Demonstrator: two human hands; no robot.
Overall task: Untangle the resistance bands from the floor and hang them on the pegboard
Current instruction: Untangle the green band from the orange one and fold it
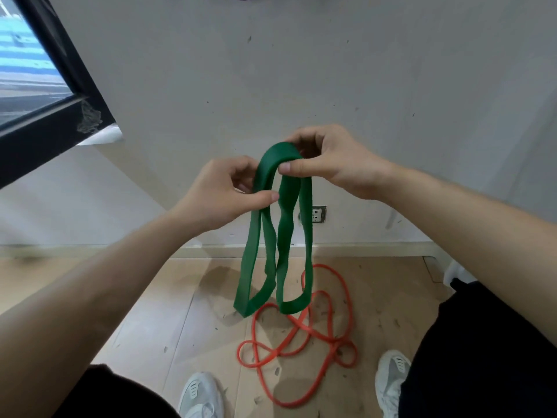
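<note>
You are holding the green band point(284, 224) up in front of the wall, lifted off the floor point(168, 321) and folded so that it is hanging in two long loops. Your left hand point(223, 194) is pinching one strand between thumb and curled fingers just below the fold. Your right hand point(328, 164) is pinching the top of the fold, with its fingers curled over it. A middle strand is looking twisted, so you are probably working that out. It is going best if you are holding the right pinch firm while the left is sliding down and turning the strand flat, letting the loops hang slack. The orange band point(307, 328) is lying tangled on the floor near its wall edge, below the green loops, so be lifting them high enough that they are not snagging it. The pegboard is not showing here.
</note>
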